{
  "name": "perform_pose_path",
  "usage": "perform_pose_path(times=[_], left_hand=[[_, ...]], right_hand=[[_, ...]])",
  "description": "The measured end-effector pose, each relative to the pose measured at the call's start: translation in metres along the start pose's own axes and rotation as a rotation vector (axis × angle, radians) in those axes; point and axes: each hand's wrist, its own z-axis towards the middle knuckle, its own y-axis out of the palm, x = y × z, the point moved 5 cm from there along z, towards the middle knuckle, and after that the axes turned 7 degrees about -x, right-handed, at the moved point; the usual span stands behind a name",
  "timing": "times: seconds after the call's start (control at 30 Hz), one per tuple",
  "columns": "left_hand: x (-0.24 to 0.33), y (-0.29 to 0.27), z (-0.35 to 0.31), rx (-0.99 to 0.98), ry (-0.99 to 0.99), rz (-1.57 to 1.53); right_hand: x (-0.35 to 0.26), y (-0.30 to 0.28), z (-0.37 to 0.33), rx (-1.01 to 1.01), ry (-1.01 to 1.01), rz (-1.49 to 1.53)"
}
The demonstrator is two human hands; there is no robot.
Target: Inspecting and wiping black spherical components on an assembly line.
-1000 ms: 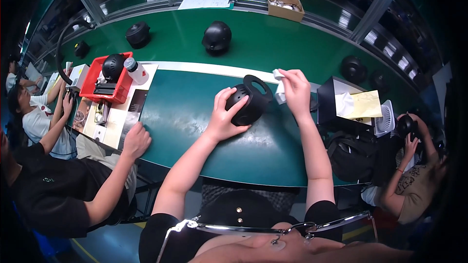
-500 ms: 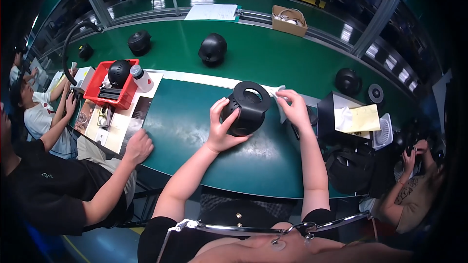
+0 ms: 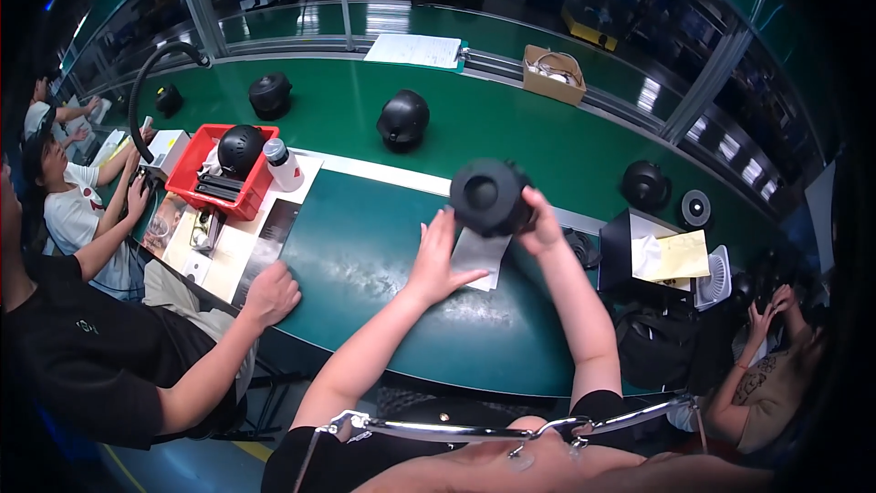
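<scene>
My right hand (image 3: 539,223) holds a round black device (image 3: 490,196) lifted above the green mat (image 3: 365,265), its flat circular end facing me. My left hand (image 3: 436,256) is open beside it, fingers spread, close to the device's lower left and over a white cloth (image 3: 481,256) that lies on the mat.
A red tray (image 3: 203,157) with a black round unit and a white bottle (image 3: 282,165) stands at left. More black units (image 3: 402,119) sit on the green conveyor. A cardboard box (image 3: 553,73) is at the back. A person's fist (image 3: 270,293) rests on the mat's left edge. Other people sit at both sides.
The device has been turned and lifted, passing from my left hand into my right. My left hand has let go and opened. The white cloth now lies on the mat.
</scene>
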Motion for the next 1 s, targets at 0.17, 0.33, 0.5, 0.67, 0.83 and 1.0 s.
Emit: perform_pose_path(times=[0.17,0.33,0.5,0.67,0.83,1.0], left_hand=[[0.002,0.027,-0.002,-0.259,0.185,0.163],[-0.007,0.025,0.008,-0.199,0.146,0.131],[-0.007,0.000,0.011,0.230,0.135,0.046],[-0.017,-0.007,0.013,0.345,0.059,-0.059],[-0.028,-0.010,0.011,0.437,0.017,-0.065],[-0.035,-0.015,0.007,0.492,-0.021,-0.115]], right_hand=[[-0.101,-0.035,0.047,0.480,-0.557,-1.367],[-0.104,-0.053,0.077,0.561,-0.344,-2.359],[-0.100,-0.021,0.106,0.677,0.003,-2.302],[-0.037,0.074,0.174,0.012,-0.485,-1.986],[0.050,0.140,0.218,-0.055,-0.356,-1.920],[0.082,0.134,0.230,-0.029,-0.592,-1.783]])
